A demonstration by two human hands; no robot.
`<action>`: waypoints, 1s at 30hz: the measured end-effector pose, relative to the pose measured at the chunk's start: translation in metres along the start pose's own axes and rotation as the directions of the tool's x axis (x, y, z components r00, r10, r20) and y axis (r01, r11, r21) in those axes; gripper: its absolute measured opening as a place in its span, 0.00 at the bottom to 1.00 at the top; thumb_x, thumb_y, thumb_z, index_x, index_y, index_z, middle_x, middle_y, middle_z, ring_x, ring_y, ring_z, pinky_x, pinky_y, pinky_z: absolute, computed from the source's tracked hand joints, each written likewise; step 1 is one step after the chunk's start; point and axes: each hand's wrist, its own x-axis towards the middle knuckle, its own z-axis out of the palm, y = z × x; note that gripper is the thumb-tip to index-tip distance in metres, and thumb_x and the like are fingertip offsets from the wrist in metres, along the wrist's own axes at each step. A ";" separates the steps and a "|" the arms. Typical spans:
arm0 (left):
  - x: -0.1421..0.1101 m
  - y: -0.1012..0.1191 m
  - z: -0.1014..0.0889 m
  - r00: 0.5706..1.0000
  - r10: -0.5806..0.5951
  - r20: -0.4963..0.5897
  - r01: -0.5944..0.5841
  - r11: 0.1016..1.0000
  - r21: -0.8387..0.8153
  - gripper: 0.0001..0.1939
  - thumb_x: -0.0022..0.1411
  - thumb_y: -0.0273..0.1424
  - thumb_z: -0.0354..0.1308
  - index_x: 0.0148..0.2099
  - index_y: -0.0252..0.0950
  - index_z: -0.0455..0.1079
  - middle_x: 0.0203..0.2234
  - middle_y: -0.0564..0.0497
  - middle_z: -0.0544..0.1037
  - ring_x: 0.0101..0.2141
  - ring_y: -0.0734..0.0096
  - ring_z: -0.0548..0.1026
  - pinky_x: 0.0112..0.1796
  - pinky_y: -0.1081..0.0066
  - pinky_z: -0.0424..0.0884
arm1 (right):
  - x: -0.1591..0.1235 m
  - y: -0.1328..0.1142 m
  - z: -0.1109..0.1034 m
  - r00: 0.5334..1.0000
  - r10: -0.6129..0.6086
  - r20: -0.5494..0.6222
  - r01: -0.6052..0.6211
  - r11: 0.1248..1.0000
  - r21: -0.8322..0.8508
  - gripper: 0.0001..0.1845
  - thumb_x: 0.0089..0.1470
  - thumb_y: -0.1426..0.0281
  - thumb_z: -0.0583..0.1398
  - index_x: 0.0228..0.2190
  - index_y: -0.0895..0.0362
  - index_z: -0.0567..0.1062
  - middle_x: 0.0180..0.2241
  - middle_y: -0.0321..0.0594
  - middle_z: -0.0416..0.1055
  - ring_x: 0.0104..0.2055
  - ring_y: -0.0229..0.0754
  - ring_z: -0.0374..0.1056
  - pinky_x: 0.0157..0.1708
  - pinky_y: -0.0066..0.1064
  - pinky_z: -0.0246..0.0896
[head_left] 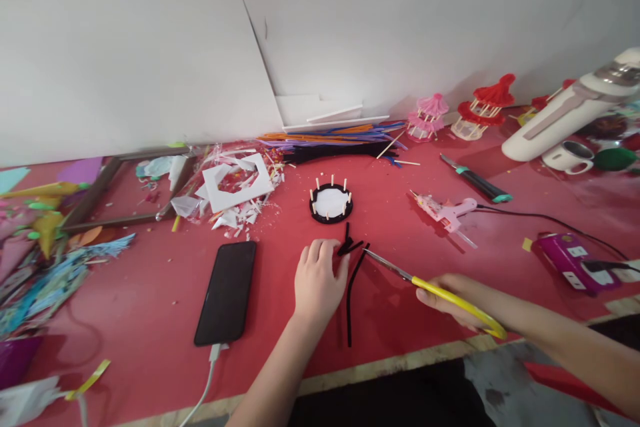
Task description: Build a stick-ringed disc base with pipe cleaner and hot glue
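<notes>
My left hand is closed over the red table, with thumb and fingertips at short, bent lengths of black pipe cleaner. A longer black pipe cleaner hangs or lies just right of that hand, its upper end by the scissor tips. In my right hand are scissors with yellow handles, their metal blades pointing left toward the black pieces. Beyond my hands sits a white disc with a black fuzzy rim and several short wooden sticks standing upright around it.
A black phone on a cable lies left. White foam scraps and a bundle of pipe cleaners are at the back. To the right are a pink glue gun, a cutter, a purple power socket and a white flask.
</notes>
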 end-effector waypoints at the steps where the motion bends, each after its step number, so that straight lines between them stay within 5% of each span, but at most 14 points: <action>1: -0.002 -0.002 -0.002 1.000 -0.002 -0.005 0.002 0.999 -0.048 0.08 0.64 0.31 0.56 0.44 0.37 0.72 0.39 0.43 0.77 0.41 0.53 0.73 0.45 0.54 0.70 | 0.001 0.000 0.001 1.000 0.002 -0.012 -0.002 1.000 -0.001 0.37 0.48 0.30 0.47 0.21 0.53 0.53 0.12 0.25 0.45 0.12 0.30 0.48 0.14 0.24 0.42; 7: -0.017 -0.018 -0.010 0.995 -0.095 -0.029 0.076 0.917 -0.392 0.08 0.65 0.31 0.54 0.47 0.37 0.67 0.40 0.45 0.79 0.39 0.66 0.79 0.42 0.65 0.76 | 0.000 0.007 0.018 0.992 -0.023 -0.123 0.029 0.999 0.046 0.39 0.45 0.29 0.48 0.20 0.53 0.51 0.13 0.26 0.42 0.16 0.30 0.43 0.18 0.26 0.36; 13: -0.017 -0.029 -0.008 0.981 -0.192 -0.036 0.128 0.769 -0.626 0.10 0.64 0.31 0.56 0.47 0.37 0.64 0.40 0.44 0.79 0.43 0.68 0.81 0.44 0.67 0.77 | -0.008 0.009 0.032 0.961 -0.099 -0.258 0.105 0.994 0.011 0.34 0.54 0.38 0.50 0.21 0.53 0.48 0.21 0.29 0.40 0.23 0.33 0.41 0.23 0.30 0.35; 26: -0.019 -0.029 -0.003 0.971 -0.240 -0.006 0.145 0.604 -0.784 0.19 0.60 0.30 0.61 0.52 0.41 0.62 0.49 0.46 0.77 0.47 0.64 0.81 0.41 0.72 0.75 | -0.009 0.008 0.047 0.846 -0.113 -0.522 0.101 0.994 -0.052 0.33 0.52 0.38 0.51 0.20 0.53 0.49 0.20 0.29 0.41 0.22 0.35 0.42 0.23 0.31 0.35; 30: -0.019 -0.027 -0.004 0.968 -0.249 0.002 0.152 0.584 -0.798 0.19 0.59 0.30 0.62 0.51 0.41 0.63 0.52 0.45 0.75 0.47 0.64 0.81 0.42 0.72 0.75 | -0.006 0.011 0.046 0.853 -0.122 -0.508 0.104 0.992 -0.064 0.34 0.51 0.36 0.49 0.20 0.52 0.49 0.19 0.29 0.39 0.22 0.34 0.40 0.22 0.31 0.34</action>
